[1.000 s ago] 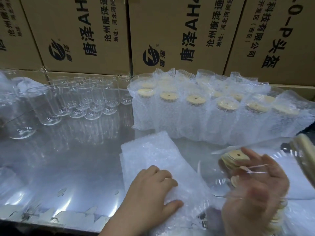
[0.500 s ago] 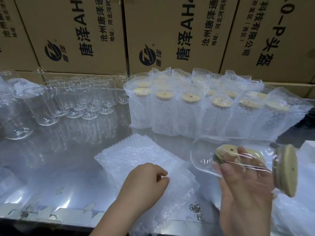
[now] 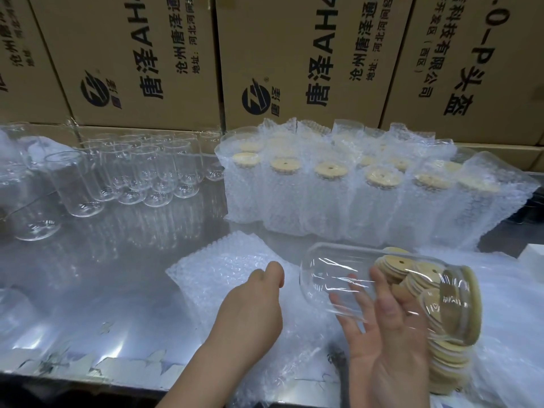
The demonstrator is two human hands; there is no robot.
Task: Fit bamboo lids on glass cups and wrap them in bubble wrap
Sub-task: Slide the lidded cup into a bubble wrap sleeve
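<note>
Lying across right hand [image 3: 388, 343], lidded glass cup [image 3: 350, 278]

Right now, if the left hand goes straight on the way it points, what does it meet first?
Probably the wrapped cups, past the bubble wrap sheet. The left hand looks to narrowly miss the glass cup; depth is unclear.
</note>
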